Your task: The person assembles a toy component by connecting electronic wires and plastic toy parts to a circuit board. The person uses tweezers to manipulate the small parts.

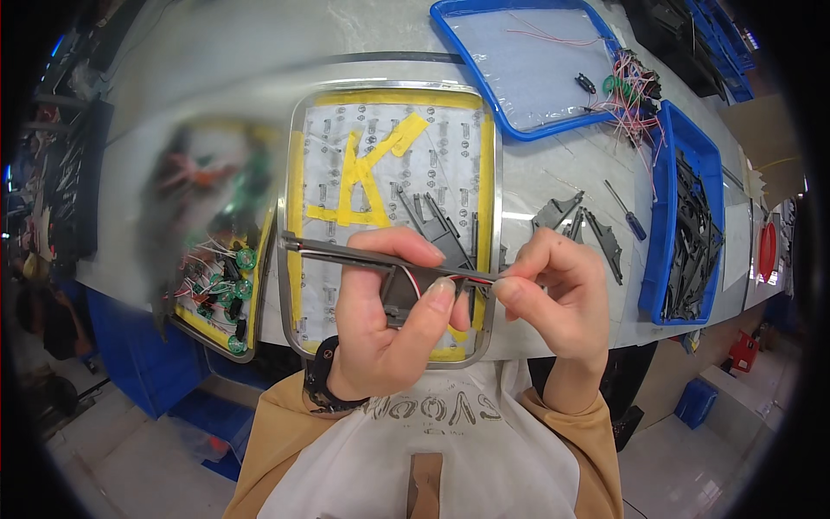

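On the pale grey worktop [553, 186] sits a metal-rimmed tray [298, 216] w/ yellow tape over a clear ribbed sheet; blue plastic bins [657, 251] hold black parts at right. Above the tray, your left hand [385, 324] grips a slim black plastic frame [380, 259], thumb & fingers closed round it. Your right hand [553, 290] pinches thin red-white wires [480, 277] at the frame's right end.
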Motion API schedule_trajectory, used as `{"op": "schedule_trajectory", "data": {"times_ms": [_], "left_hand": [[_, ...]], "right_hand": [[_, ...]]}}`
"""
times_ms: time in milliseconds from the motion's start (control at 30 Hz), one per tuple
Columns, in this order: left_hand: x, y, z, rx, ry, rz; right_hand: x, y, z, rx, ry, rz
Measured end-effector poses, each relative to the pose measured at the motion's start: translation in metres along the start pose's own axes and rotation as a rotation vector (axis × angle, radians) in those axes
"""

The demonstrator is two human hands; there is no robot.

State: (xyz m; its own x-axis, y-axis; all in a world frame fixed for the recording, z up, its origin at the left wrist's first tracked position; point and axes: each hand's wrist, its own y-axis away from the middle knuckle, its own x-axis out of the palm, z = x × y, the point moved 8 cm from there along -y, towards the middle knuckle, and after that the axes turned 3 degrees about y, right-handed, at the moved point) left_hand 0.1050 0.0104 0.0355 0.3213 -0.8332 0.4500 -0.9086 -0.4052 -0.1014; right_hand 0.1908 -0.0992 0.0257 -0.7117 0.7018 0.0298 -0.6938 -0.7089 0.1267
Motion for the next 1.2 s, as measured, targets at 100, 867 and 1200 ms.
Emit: {"op": "schedule_trajectory", "data": {"times_ms": [100,867,1200], "left_hand": [[0.005,0.0,0.001,-0.015,-0.094,0.039],[-0.029,0.002,-0.011,-0.079,-0.272,0.116],[-0.035,0.004,-0.012,0.045,-0.141,-0.026]], "right_hand": [[-0.001,-0.004,-0.001,-0.008,0.046,0.008],[-0.09,0.004,-0.016,-0.117,0.892,-0.47],[-0.085,0.025,-0.043,-0.113,0.9,-0.204]]}}
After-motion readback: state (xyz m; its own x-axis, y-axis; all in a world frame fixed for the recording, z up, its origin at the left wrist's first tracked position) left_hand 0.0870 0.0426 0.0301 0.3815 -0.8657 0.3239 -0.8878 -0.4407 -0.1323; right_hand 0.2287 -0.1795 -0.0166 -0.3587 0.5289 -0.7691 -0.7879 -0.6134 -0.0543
